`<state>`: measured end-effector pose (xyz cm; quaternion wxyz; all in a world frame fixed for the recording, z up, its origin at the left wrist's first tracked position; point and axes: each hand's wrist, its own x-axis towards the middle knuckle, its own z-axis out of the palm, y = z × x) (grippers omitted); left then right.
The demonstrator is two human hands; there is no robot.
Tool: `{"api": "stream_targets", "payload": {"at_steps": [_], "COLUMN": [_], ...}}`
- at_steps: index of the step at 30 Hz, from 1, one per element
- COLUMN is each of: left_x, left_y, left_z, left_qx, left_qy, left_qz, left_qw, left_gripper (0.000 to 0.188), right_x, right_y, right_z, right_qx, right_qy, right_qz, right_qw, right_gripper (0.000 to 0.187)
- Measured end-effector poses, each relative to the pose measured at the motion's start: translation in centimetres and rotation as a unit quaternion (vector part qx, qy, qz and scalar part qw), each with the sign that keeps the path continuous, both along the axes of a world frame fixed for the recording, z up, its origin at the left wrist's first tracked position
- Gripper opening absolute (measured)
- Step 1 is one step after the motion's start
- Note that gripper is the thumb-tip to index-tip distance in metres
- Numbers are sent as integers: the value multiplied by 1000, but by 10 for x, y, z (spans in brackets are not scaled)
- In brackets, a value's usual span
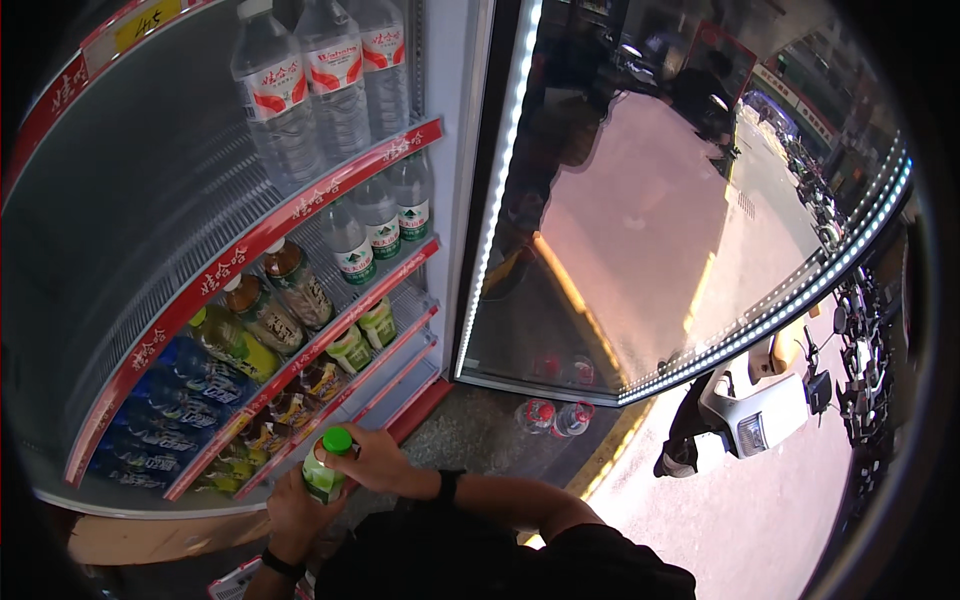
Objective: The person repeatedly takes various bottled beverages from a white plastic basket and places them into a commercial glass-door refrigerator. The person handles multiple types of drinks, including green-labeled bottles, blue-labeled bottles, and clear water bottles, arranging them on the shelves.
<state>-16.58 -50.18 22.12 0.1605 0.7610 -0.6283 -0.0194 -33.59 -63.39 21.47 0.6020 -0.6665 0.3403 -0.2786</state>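
Observation:
A green-capped bottle with a green and white label is held tilted between my two hands, in front of the lowest shelves of an open drinks fridge. My left hand is wrapped round its lower body. The fingers of my right hand close on its upper part, just below the cap. Parts of the label are hidden behind my fingers. Similar green and white bottles stand on a low shelf just beyond my hands.
Red-edged shelves hold transparent water bottles, brown tea bottles and blue-labelled bottles. The lit glass door stands swung out at right. Two red-capped bottles are on the floor beneath it. A white scooter is parked outside.

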Motion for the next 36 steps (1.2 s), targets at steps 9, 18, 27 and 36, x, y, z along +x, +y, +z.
{"api": "stream_targets", "payload": {"at_steps": [9, 18, 27, 36], "left_x": [16, 20, 23, 26], "left_y": [17, 30, 44, 51], "left_z": [-1, 12, 7, 1], "left_qx": [5, 45, 70, 72], "left_qy": [71, 123, 171, 222], "left_qz": [-13, 21, -8, -30], "left_qw": [997, 991, 983, 972], "left_gripper": [76, 73, 81, 77], "right_x": [5, 6, -10, -28], "right_y": [9, 11, 14, 24], "right_z": [-6, 3, -5, -25], "right_qx": [-4, -4, -6, -62], "right_qy": [22, 22, 38, 33], "right_qz": [78, 161, 251, 230], "right_qw": [997, 987, 967, 971], "right_gripper": [63, 68, 78, 81]}}
